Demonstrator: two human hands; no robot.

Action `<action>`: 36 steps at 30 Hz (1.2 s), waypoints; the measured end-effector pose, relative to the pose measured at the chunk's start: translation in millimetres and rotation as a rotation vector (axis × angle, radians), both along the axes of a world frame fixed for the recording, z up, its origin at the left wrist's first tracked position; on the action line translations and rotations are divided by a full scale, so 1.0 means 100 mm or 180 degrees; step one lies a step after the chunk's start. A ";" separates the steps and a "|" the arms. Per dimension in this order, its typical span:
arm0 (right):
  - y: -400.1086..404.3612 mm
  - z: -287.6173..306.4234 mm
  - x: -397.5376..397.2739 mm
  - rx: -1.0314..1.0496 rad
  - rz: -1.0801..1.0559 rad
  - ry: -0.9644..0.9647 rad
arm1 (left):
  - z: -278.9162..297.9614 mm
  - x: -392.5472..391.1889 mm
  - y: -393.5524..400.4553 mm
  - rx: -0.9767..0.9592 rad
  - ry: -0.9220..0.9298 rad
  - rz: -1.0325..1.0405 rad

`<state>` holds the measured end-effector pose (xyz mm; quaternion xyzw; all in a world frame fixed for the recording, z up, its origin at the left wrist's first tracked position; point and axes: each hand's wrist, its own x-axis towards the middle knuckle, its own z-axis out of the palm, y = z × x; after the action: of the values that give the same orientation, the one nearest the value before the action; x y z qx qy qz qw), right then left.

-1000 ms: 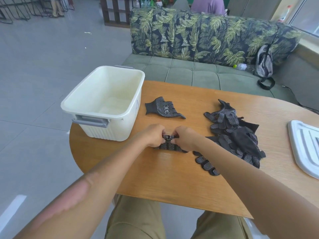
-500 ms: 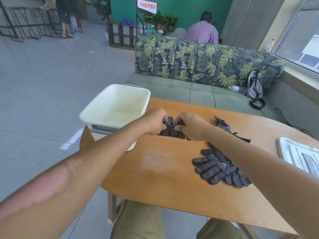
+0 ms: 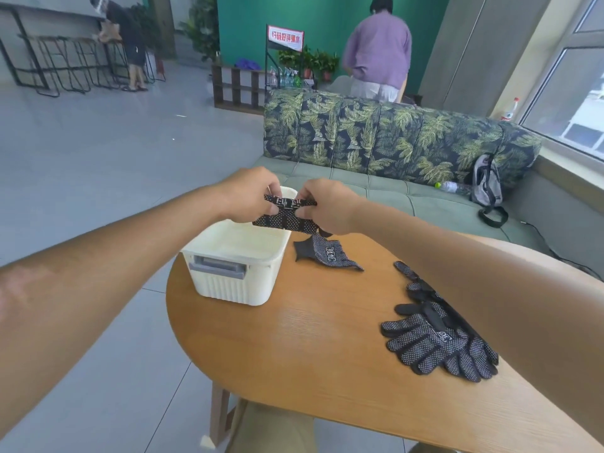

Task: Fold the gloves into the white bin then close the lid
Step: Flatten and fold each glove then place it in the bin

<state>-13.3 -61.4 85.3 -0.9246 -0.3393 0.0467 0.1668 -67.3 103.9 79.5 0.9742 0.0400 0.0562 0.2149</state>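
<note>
Holding the folded glove [image 3: 285, 214] over the white bin [image 3: 238, 256], the left hand [image 3: 250, 199] and right hand [image 3: 327, 207] each pinch one end. Lower it flat before letting go. More gloves [image 3: 438, 335] wait on the table [image 3: 294, 354]; I can't see the lid.

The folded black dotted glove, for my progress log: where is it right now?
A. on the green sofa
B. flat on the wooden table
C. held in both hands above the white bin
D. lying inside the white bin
C: both the left hand and the right hand pinch the folded black dotted glove in the air over the open white plastic bin.
</note>
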 end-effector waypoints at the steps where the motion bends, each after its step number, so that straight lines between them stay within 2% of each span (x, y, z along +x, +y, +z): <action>1: 0.09 0.01 0.01 -0.0017 0.0046 -0.0004 | -0.01 0.00 0.09 -0.0005 0.0021 0.0036; 8: 0.72 -0.23 0.17 -0.0272 0.0246 -0.0001 | -0.25 0.11 0.69 -0.0020 0.0241 0.0187; 14: 1.09 -0.53 0.39 -0.0827 0.0418 -0.0049 | -0.56 0.29 0.96 0.0100 0.0515 0.0197; 23: 1.49 -0.96 0.69 -0.1992 0.0765 -0.0015 | -0.96 0.75 1.06 0.0749 0.1495 -0.0088; 25: 1.54 -1.03 0.71 -0.2162 0.0850 0.0171 | -1.03 0.82 1.06 0.0918 0.1771 -0.0203; 29: 1.63 -1.22 0.78 -0.2155 0.0897 0.0932 | -1.25 0.95 1.08 0.1153 0.2286 -0.0482; 36: 1.68 -1.35 0.80 -0.2252 0.0870 0.1498 | -1.43 1.07 1.13 0.1234 0.2676 -0.0682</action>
<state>66.9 106.9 -50.2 -0.8357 -0.3743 0.3906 -0.0949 39.8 216.5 -63.8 0.9333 0.0116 -0.3589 -0.0011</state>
